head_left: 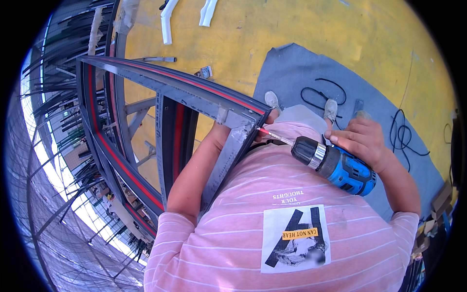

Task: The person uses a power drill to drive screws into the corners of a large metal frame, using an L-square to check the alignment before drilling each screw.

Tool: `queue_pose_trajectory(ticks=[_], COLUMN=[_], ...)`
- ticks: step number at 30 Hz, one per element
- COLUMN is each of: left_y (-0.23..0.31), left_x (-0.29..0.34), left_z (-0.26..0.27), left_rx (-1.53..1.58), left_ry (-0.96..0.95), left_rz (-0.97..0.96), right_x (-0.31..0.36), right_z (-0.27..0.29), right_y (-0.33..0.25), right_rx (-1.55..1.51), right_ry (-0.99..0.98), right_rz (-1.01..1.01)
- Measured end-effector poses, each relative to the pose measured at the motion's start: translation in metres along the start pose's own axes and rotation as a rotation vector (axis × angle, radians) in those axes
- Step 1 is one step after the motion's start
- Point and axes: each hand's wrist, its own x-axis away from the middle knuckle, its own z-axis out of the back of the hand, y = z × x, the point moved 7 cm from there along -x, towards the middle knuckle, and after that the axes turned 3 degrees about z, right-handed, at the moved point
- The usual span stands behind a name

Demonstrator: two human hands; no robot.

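Observation:
My right hand is wrapped round the handle of a blue and black cordless drill, held level in front of my pink striped shirt. Its long bit, red near the end, points left, with its tip at the corner of a dark grey metal frame. Red strips run along the frame's sides. My left hand grips that same corner, fingers showing beyond the edge; the rest of it is hidden behind the metal. My left forearm passes through the frame's opening.
Below, a grey mat lies on a yellow floor, with black cords on it. A small box and white strips lie farther off. Dark metal profiles are stacked at left; cardboard boxes stand at right.

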Motion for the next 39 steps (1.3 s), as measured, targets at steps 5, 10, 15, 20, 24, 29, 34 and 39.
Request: queue_pose_trajectory(ticks=[5, 10, 15, 20, 24, 29, 34, 39], left_y=[0.03, 0.041, 0.09, 0.166, 0.148, 0.136, 0.127, 0.125], left_x=[0.012, 0.041, 0.143, 0.182, 0.146, 0.133, 0.128, 0.129], left_z=[0.007, 0.019, -0.017, 0.063, 0.106, 0.101, 0.096, 0.081], left_rx=[0.373, 0.061, -0.918, -0.766, -0.473, -0.365, -0.257, -0.282], left_ry=[0.19, 0.402, 0.802, 1.085, 0.838, 0.68, 0.55, 0.562], left_rz=[-0.417, -0.399, -0.418, -0.579, -0.42, -0.376, -0.356, -0.422], right_x=[-0.008, -0.003, 0.01, 0.051, 0.038, 0.053, 0.046, 0.04], right_z=[0.01, 0.008, -0.007, -0.07, -0.053, -0.063, -0.058, -0.043], right_y=[-0.002, 0.001, 0.006, 0.006, 0.002, -0.002, -0.005, -0.009], right_rx=[-0.019, -0.072, -0.082, -0.255, -0.36, -0.282, -0.374, -0.177], right_ry=[-0.004, -0.016, -0.031, -0.606, -0.447, -0.485, -0.402, 0.155], right_rz=[0.021, 0.033, -0.065, -0.798, -0.787, -0.785, -0.829, -0.261])
